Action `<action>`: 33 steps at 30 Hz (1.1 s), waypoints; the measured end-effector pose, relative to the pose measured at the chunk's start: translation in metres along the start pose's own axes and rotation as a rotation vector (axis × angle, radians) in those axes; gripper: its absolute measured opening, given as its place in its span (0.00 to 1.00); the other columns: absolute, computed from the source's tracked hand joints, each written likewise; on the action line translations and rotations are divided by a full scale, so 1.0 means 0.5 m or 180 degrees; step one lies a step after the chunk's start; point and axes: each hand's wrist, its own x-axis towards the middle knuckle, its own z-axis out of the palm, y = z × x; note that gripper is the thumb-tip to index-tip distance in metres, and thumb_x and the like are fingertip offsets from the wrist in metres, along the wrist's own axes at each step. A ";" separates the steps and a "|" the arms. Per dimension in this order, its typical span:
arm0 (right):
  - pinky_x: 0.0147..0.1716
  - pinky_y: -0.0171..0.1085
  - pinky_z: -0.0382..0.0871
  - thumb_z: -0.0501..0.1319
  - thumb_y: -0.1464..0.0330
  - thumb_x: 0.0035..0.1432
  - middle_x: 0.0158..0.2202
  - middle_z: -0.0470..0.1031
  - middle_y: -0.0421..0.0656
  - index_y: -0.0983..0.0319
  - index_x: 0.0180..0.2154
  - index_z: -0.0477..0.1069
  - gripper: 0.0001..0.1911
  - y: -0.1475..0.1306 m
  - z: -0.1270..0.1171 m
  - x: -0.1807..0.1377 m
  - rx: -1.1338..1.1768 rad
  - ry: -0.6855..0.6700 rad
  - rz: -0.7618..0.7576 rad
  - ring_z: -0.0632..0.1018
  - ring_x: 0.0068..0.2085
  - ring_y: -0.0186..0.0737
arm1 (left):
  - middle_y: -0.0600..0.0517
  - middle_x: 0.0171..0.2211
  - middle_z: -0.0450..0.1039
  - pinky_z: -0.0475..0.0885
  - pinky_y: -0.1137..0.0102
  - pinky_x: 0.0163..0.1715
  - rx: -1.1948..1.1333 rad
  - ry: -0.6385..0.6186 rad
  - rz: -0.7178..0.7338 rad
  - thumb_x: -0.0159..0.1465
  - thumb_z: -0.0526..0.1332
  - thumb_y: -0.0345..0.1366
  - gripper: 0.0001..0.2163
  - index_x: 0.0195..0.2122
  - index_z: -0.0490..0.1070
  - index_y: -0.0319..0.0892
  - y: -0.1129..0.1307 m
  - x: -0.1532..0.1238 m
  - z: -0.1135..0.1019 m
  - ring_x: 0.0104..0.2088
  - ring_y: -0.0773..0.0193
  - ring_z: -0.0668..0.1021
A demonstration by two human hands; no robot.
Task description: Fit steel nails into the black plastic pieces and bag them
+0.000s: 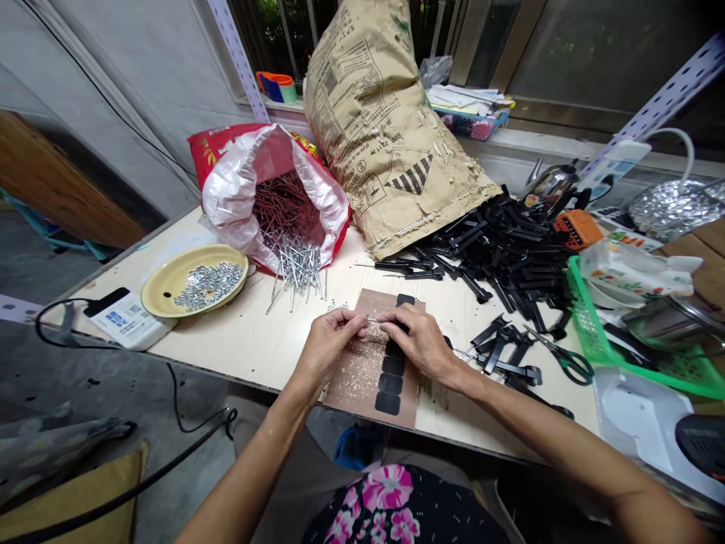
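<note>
My left hand [331, 340] and my right hand [416, 340] meet over a brown board [362, 378] with several black pads [390, 374] on it. Both hands pinch a thin metal pin [374, 321] between their fingertips. The right hand also seems to hold a small black piece, mostly hidden by the fingers. Loose metal pins [297, 272] spill from a red and white bag [272, 196] just beyond the hands. A pile of black plastic parts [504, 245] lies to the right.
A yellow dish [192, 283] of small metal bits and a white device [124, 317] with a cable sit at left. A brown paper sack [379, 121] stands behind. Green-handled scissors [566, 359] and a green basket [634, 332] are at right.
</note>
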 end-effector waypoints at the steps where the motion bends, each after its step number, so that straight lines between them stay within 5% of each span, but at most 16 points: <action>1: 0.39 0.36 0.68 0.56 0.67 0.62 0.37 0.74 0.41 0.58 0.40 0.72 0.07 0.002 -0.002 0.000 0.0012 0.0046 0.0038 0.75 0.39 0.38 | 0.52 0.24 0.73 0.69 0.74 0.28 -0.0111 -0.0031 -0.0081 0.52 0.67 0.44 0.13 0.29 0.74 0.36 -0.001 0.000 0.000 0.24 0.70 0.73; 6: 0.36 0.33 0.67 0.54 0.66 0.63 0.37 0.73 0.42 0.59 0.40 0.72 0.09 0.002 -0.013 -0.006 -0.0315 0.0079 -0.0039 0.74 0.37 0.35 | 0.52 0.24 0.73 0.67 0.76 0.26 -0.0216 -0.0031 -0.0302 0.50 0.68 0.43 0.14 0.29 0.73 0.36 -0.004 -0.001 0.007 0.23 0.72 0.72; 13: 0.34 0.33 0.64 0.49 0.66 0.66 0.34 0.73 0.44 0.61 0.36 0.73 0.15 -0.008 -0.020 -0.015 -0.1366 0.0155 -0.0510 0.72 0.35 0.35 | 0.54 0.22 0.71 0.66 0.75 0.26 0.0422 -0.0113 0.0017 0.53 0.66 0.43 0.13 0.29 0.73 0.36 0.000 -0.004 0.009 0.24 0.70 0.71; 19: 0.33 0.32 0.64 0.48 0.66 0.67 0.35 0.72 0.44 0.62 0.39 0.72 0.15 -0.011 -0.020 -0.017 -0.1288 0.0060 -0.0348 0.73 0.35 0.35 | 0.53 0.23 0.72 0.67 0.74 0.28 0.1151 -0.0056 0.0414 0.57 0.62 0.43 0.12 0.32 0.75 0.37 0.003 0.003 0.008 0.25 0.67 0.73; 27: 0.34 0.32 0.66 0.54 0.67 0.63 0.33 0.73 0.41 0.61 0.38 0.72 0.09 -0.010 0.009 -0.004 0.0213 0.0065 0.0310 0.73 0.35 0.34 | 0.48 0.36 0.76 0.68 0.68 0.42 0.2083 0.0387 0.2068 0.61 0.59 0.36 0.08 0.37 0.76 0.42 -0.023 -0.005 0.016 0.37 0.62 0.76; 30: 0.34 0.32 0.66 0.54 0.68 0.63 0.32 0.73 0.40 0.62 0.37 0.72 0.09 -0.009 0.014 -0.003 0.0418 0.0045 0.0266 0.74 0.35 0.35 | 0.49 0.33 0.75 0.69 0.70 0.38 0.1644 0.0347 0.1588 0.60 0.61 0.38 0.08 0.35 0.76 0.41 -0.021 -0.001 0.007 0.34 0.63 0.75; 33: 0.34 0.34 0.65 0.52 0.68 0.65 0.35 0.73 0.44 0.61 0.39 0.73 0.11 -0.013 0.009 -0.011 -0.0394 0.0202 -0.0095 0.73 0.35 0.36 | 0.52 0.26 0.72 0.68 0.74 0.27 0.0314 0.0118 0.0402 0.56 0.64 0.41 0.10 0.33 0.76 0.38 -0.009 0.010 -0.005 0.24 0.70 0.71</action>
